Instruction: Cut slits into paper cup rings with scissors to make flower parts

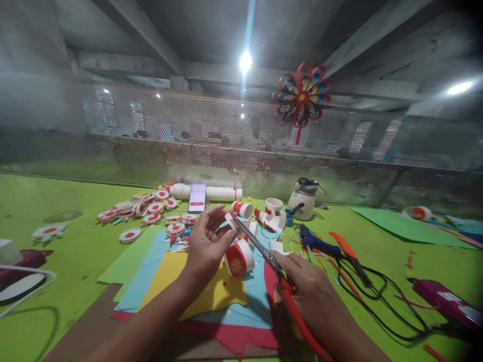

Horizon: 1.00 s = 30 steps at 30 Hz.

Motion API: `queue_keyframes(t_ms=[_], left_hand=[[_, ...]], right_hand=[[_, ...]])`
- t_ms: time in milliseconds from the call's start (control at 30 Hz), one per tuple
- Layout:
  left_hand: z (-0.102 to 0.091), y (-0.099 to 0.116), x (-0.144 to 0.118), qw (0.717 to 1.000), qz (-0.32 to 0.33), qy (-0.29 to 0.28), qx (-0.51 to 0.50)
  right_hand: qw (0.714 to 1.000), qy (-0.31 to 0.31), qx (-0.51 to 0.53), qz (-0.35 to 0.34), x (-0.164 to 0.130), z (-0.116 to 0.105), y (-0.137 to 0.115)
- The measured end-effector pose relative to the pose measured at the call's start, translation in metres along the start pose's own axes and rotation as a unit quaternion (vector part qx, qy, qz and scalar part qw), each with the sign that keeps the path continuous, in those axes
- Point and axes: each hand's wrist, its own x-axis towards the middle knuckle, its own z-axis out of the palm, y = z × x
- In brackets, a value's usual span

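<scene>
My right hand (311, 286) grips a pair of scissors (260, 247) with orange handles, blades pointing up and left. Between the fingertips of my left hand (207, 242) is a small white and red paper piece (230, 219), and the blade tips meet it. Just below lies a red and white paper cup (239, 258) on its side. Under both hands are stacked sheets of coloured paper, with a yellow sheet (162, 281) on top of a blue sheet (140, 274). Cut cup parts (272, 221) lie beyond the scissors.
Several red and white paper discs (155, 207) are piled at the left, beside a phone (196, 197) leaning on a white tube (224, 194). To the right are a blue glue gun (319, 243), an orange-handled cutter (349, 256), black cables and a jar (303, 200). A paper flower (302, 96) hangs on the mesh.
</scene>
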Motion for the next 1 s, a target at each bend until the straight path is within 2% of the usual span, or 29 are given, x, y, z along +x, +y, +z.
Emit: queue_keyframes(t_ms=[300,500,700,1000], left_hand=[[0.002,0.002,0.000,1.000,-0.003,0.000,-0.008],[0.000,0.001,-0.001,1.000,0.007,-0.006,-0.006],[-0.003,0.001,-0.001,1.000,-0.002,-0.024,-0.010],[-0.005,0.004,-0.001,0.997,-0.035,-0.067,-0.018]], right_hand=[[0.999,0.026,0.013,-0.021,0.001,0.004,0.002],[0.998,0.041,0.047,0.018,0.008,0.000,0.002],[0.996,0.041,0.048,0.066,0.018,0.002,0.014],[0.996,0.014,-0.010,0.090,0.024,0.012,0.032]])
